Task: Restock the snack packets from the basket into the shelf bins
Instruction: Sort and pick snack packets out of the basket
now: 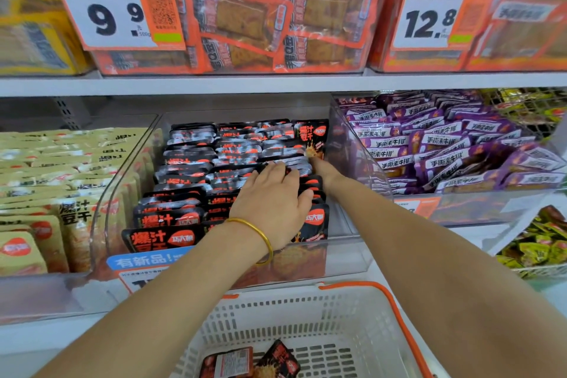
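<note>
Nearest, below both hands, two snack packets (277, 359) lie in the white basket (337, 325). Beyond it, the left hand (273, 196) presses spread fingers onto black packets (190, 159) filling the clear bin (346, 255). Just behind, the right hand (322, 167) reaches among them, its grip hidden.

The left hand (273, 198), a gold bangle (261, 236) at its wrist, is laid flat on the black packets (190, 163) in the clear middle bin (346, 255). The right hand (322, 169) is pushed in beside it, its fingers hidden. In the white basket (399, 313) below, two packets (228, 363) are seen.
</note>
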### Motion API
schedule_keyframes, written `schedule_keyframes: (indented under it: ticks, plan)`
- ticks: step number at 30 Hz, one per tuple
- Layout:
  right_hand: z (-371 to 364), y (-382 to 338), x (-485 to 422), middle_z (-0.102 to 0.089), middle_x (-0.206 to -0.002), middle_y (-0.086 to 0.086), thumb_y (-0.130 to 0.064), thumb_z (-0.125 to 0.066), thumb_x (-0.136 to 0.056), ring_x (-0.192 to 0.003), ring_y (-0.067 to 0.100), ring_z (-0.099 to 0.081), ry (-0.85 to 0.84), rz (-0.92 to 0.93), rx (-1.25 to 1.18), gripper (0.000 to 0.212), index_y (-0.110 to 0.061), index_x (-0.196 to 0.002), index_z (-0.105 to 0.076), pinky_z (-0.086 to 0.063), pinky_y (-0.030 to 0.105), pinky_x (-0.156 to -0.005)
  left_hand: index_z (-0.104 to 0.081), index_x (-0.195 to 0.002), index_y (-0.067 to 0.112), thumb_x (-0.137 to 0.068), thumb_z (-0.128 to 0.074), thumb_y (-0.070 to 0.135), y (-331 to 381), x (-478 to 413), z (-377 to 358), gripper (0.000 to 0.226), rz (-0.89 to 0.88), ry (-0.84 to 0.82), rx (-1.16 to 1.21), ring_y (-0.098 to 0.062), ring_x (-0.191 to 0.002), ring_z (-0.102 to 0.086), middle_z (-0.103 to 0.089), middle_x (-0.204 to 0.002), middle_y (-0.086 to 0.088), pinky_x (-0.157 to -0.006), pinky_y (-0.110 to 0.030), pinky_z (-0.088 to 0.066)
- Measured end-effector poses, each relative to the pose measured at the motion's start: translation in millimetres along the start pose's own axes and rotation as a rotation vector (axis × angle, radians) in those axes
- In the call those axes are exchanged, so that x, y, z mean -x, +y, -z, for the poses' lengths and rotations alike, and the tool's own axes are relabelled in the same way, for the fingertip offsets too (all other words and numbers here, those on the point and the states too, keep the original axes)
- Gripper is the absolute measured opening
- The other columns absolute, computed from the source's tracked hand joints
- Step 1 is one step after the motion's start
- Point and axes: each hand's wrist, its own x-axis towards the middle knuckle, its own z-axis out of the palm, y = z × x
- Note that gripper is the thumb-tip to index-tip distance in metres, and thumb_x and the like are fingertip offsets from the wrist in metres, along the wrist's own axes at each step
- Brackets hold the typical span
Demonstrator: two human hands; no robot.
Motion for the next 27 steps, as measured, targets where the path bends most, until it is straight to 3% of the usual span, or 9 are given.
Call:
schedule_keyframes:
  ticks: [2,3,8,12,15,19,24,26,27]
  plan:
    - [2.4,-2.7,-3.0,-0.064,-0.11,0.023,-0.005,-0.04,-0.096,-0.095,0.028,-0.064,0.014,0.088,0.1,0.024,0.003,-0.105,-0.062,-0.051,0.031,-0.088,-0.014,-0.151,0.015,-0.102,-0.017,0.044,-0.3,-0.7,-0.7,0.057,-0.001,0.01,0.002,-0.019,-0.146,-0.002,-0.009,-0.159,-0.005,-0.119,-0.037,-0.003]
    - [4.4,-4.4,-6.0,-0.06,-0.119,0.023,0.003,-0.038,-0.094,-0.104,0.032,-0.06,0.057,0.129,0.153,0.031,0.003,-0.116,-0.059,-0.048,0.037,-0.095,-0.014,-0.151,0.015,-0.102,-0.017,0.044,-0.2,-0.7,-0.9,0.056,-0.002,0.016,0.005,-0.019,-0.146,-0.003,-0.01,-0.158,-0.005,-0.118,-0.036,-0.003]
    - [14.0,-22.5,37.3,-0.055,-0.088,0.008,0.004,-0.042,-0.094,-0.069,0.017,-0.049,0.063,0.189,0.077,0.033,0.008,-0.126,-0.05,-0.044,0.028,-0.068,-0.027,-0.147,0.012,-0.101,-0.016,0.044,4.0,7.2,-1.8,0.057,-0.016,0.177,-0.072,-0.022,-0.143,-0.018,-0.027,-0.153,-0.008,-0.118,-0.036,-0.007]
    - [25.0,-9.1,110.5,-0.06,-0.106,0.008,0.012,-0.041,-0.09,-0.1,0.02,-0.056,0.111,0.505,0.106,0.033,0.005,-0.119,-0.056,-0.045,0.03,-0.095,-0.061,-0.118,0.001,-0.09,-0.03,0.036,15.7,42.0,-0.9,0.055,-0.188,0.517,0.036,-0.033,-0.113,-0.057,-0.06,-0.121,-0.018,-0.105,-0.039,-0.032]
    - [41.9,21.0,191.9,-0.063,-0.091,-0.004,0.013,-0.046,-0.089,-0.085,0.015,-0.06,0.097,0.756,0.138,0.035,-0.018,-0.095,-0.062,-0.051,0.023,-0.078,-0.062,-0.115,0.001,-0.09,-0.04,0.023,20.2,89.6,-15.7,0.04,-0.278,0.626,0.136,-0.031,-0.112,-0.054,-0.06,-0.119,-0.015,-0.103,-0.037,-0.035]
    - [31.8,92.9,233.6,-0.063,-0.075,-0.009,0.001,-0.053,-0.091,-0.065,0.015,-0.063,-0.125,0.534,0.303,0.026,-0.022,-0.083,-0.061,-0.05,0.02,-0.056,-0.065,-0.11,0.002,-0.087,-0.042,0.018,2.4,147.0,-82.5,0.036,-0.311,0.45,0.083,-0.029,-0.109,-0.055,-0.063,-0.115,-0.013,-0.094,-0.038,-0.042]
    - [-9.9,204.0,169.4,-0.057,-0.099,0.018,-0.005,-0.043,-0.096,-0.094,0.028,-0.053,-0.479,0.193,0.945,0.024,0.005,-0.103,-0.063,-0.038,0.031,-0.081,-0.063,-0.109,0.003,-0.082,-0.061,0.009,-45.2,153.8,-165.9,0.028,-0.147,-0.099,-0.069,-0.036,-0.109,-0.057,-0.061,-0.115,-0.017,-0.088,-0.046,-0.051]
    - [-19.5,249.4,142.2,-0.054,-0.093,0.021,-0.003,-0.042,-0.094,-0.087,0.03,-0.052,-0.574,0.067,1.041,0.02,0.004,-0.096,-0.061,-0.041,0.036,-0.077,-0.056,-0.119,0.007,-0.093,-0.048,0.018,-60.1,148.0,-181.9,0.029,-0.024,-0.323,-0.119,-0.031,-0.115,-0.046,-0.052,-0.123,-0.011,-0.091,-0.039,-0.043]
    - [-22.2,271.5,130.8,-0.057,-0.105,0.021,-0.003,-0.043,-0.094,-0.095,0.032,-0.055,-0.604,0.025,1.089,0.023,0.001,-0.107,-0.06,-0.045,0.039,-0.083,-0.053,-0.121,0.008,-0.095,-0.043,0.019,-66.1,145.6,-188.9,0.03,0.031,-0.403,-0.13,-0.029,-0.116,-0.044,-0.05,-0.124,-0.01,-0.092,-0.039,-0.042]
